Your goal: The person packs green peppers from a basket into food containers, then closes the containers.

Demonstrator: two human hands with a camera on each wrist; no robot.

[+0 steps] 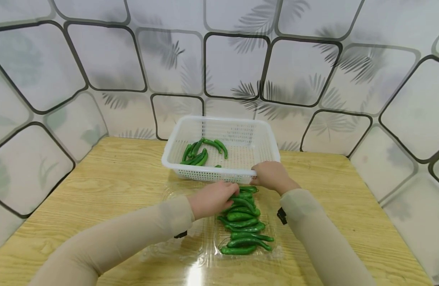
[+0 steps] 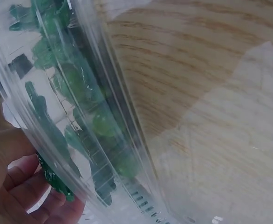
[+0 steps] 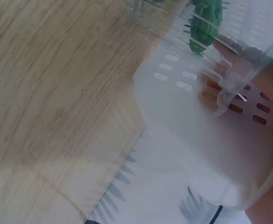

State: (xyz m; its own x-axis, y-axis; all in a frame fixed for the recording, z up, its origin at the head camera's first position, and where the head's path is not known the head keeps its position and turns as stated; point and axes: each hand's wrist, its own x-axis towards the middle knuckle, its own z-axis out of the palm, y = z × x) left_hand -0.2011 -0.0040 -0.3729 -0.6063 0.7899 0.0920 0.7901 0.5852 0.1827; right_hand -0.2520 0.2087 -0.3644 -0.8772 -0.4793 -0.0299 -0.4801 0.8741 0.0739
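A clear plastic clamshell box [image 1: 191, 244] lies unfolded on the table, with a row of green chili peppers [image 1: 242, 224] in its right half. My left hand [image 1: 213, 198] is over the far left part of that row. In the left wrist view, its thumb and curled fingers hold a green pepper [image 2: 57, 184] beside the box's clear wall. My right hand [image 1: 271, 174] grips the near right corner of a white slotted basket [image 1: 201, 169], and its fingers show through the slots in the right wrist view. Several peppers [image 1: 197, 153] lie in the basket's left part.
The wooden table [image 1: 115, 178] ends at a wall covering [image 1: 237, 63] with a stone outline and leaf print, just behind the basket. The basket stands directly beyond the box. Both sleeved forearms reach in from the front, the left one passing over the box's left half.
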